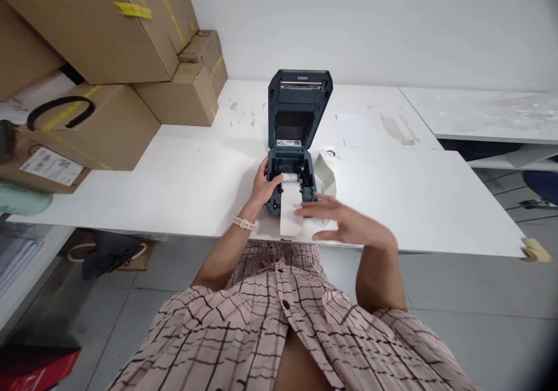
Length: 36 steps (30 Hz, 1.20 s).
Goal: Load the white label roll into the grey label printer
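A dark label printer (pixel 291 111) stands on the table with its lid raised. Inside it sits a roll of white label paper (pixel 289 178), and a strip (pixel 290 211) runs from it over the front and past the table edge. My left hand (pixel 264 189) grips the printer's left side, fingers outside, thumb reaching in by the roll. Over the printer's front right corner is my right hand (pixel 337 219), slightly blurred, its fingers spread. Those fingertips are at the strip's right edge; whether they touch it I cannot tell.
Just right of the printer lies another white roll with loose, curling paper (pixel 326 173). Stacked cardboard boxes (pixel 108 36) fill the table's left end, with a black strap (pixel 61 109) on one. A white wall is behind; a tan piece (pixel 536 250) is at the front right corner.
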Each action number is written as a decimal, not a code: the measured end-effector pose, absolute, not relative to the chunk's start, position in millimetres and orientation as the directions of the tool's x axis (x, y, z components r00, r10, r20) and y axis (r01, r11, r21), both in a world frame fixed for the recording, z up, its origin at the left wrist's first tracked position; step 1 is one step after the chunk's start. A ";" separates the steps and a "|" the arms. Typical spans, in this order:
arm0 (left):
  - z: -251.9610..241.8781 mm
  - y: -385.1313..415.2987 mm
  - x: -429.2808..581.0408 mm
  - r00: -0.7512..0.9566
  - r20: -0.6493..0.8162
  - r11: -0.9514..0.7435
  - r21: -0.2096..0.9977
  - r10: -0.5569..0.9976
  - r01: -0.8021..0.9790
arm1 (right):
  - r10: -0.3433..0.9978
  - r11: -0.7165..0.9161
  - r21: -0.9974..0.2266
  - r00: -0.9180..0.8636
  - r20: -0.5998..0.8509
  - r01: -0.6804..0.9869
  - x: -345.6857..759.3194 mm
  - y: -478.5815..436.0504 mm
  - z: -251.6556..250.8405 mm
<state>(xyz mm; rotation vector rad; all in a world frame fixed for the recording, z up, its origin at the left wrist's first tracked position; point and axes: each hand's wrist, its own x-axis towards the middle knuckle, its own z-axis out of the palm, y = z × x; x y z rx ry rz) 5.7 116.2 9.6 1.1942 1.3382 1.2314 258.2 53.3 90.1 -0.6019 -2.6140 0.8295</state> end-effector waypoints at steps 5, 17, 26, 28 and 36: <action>11.1 90.0 7.1 -0.074 -0.128 0.132 0.990 0.989 0.049 | 0.708 0.703 -0.601 -0.297 0.641 0.380 255.5 156.7 139.3; 7.2 9.1 -10.2 0.052 -0.214 0.215 0.977 0.975 -0.001 | 0.736 0.664 -0.658 -0.154 0.659 0.355 209.7 188.4 137.9; 25.7 32.9 -0.4 -0.181 -0.031 0.032 0.999 0.983 0.000 | 0.785 0.554 -0.607 -0.116 0.608 0.570 196.4 37.9 38.9; 29.7 38.1 9.0 -0.165 -0.042 0.047 0.999 0.985 0.023 | 0.786 0.526 -0.591 -0.085 0.612 0.612 192.1 38.3 22.4; 22.3 42.5 20.7 -0.116 -0.090 0.077 0.991 0.989 -0.107 | 0.764 0.524 -0.633 0.014 0.646 0.570 183.7 43.2 1.6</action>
